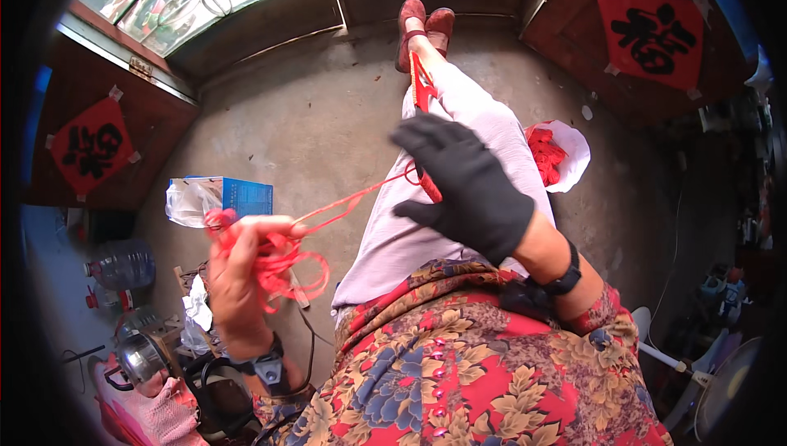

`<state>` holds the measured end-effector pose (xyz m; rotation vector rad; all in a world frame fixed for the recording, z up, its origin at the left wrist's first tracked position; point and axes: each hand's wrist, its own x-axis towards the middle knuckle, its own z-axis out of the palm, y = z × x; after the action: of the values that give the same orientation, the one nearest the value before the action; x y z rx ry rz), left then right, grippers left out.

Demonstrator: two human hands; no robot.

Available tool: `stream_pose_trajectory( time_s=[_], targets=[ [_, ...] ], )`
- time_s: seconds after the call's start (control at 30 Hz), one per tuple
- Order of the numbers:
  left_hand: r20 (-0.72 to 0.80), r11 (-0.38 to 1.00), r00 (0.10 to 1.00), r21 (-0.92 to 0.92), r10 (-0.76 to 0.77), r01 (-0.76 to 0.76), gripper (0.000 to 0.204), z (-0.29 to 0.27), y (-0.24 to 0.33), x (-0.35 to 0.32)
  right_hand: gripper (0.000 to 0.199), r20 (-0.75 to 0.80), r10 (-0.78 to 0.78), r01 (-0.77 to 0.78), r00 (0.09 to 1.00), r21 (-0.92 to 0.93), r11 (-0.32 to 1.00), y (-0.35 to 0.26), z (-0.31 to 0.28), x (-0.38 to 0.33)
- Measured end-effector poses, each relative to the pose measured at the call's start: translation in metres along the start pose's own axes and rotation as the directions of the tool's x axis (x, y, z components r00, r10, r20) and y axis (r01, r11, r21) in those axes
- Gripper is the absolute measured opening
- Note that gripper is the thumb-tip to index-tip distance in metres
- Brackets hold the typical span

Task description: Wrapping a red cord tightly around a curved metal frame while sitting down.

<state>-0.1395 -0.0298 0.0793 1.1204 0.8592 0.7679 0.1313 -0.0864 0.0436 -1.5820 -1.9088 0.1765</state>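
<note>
My bare left hand (pixel 238 278) is raised at the left, its fingers closed round a loose tangle of red cord (pixel 283 270). From it, red strands run taut up to the right, toward a small loop beside my gloved right hand (pixel 467 179). That hand, in a black glove, hovers over my lap with fingers stretched out and thumb apart; its fingertips are slightly blurred. A narrow red piece of cordwork (pixel 429 186) shows partly beneath it. Beyond the glove, red and yellowish cords (pixel 422 85) lie along my lower legs toward my shoes. The glove hides the part between.
A white bag (pixel 574 155) with red material stands right of my legs. At the left are a blue box (pixel 247 196) with a plastic bag, a large clear bottle (pixel 123 266) and a metal pot (pixel 147 364). A fan (pixel 730 389) stands at the lower right.
</note>
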Motion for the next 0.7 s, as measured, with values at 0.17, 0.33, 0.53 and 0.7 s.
stream_pose_trajectory(
  time_s=[0.17,0.33,0.53,0.7],
  targets=[
    [-0.185,0.96,0.958,-0.132,0.22,-0.246,0.038,-0.045,0.009,-0.008,0.02,0.343,-0.017,-0.123,0.939,0.381,0.916,-0.013,0.002,0.021],
    [-0.299,0.967,0.952,-0.222,0.058,-0.128,0.026,-0.036,-0.04,0.025,0.011,0.519,0.35,-0.611,0.779,0.753,0.245,-0.005,-0.029,0.004],
    [0.148,0.997,0.986,0.04,-0.077,0.071,0.032,0.079,-0.085,0.062,0.011,0.5,0.471,-0.6,0.727,0.796,0.08,-0.005,-0.031,-0.033],
    [0.041,0.93,0.993,0.35,0.108,-0.115,0.031,0.105,-0.124,0.07,0.011,0.49,0.441,-0.568,0.752,0.821,0.056,-0.007,-0.032,-0.039]
  ],
)
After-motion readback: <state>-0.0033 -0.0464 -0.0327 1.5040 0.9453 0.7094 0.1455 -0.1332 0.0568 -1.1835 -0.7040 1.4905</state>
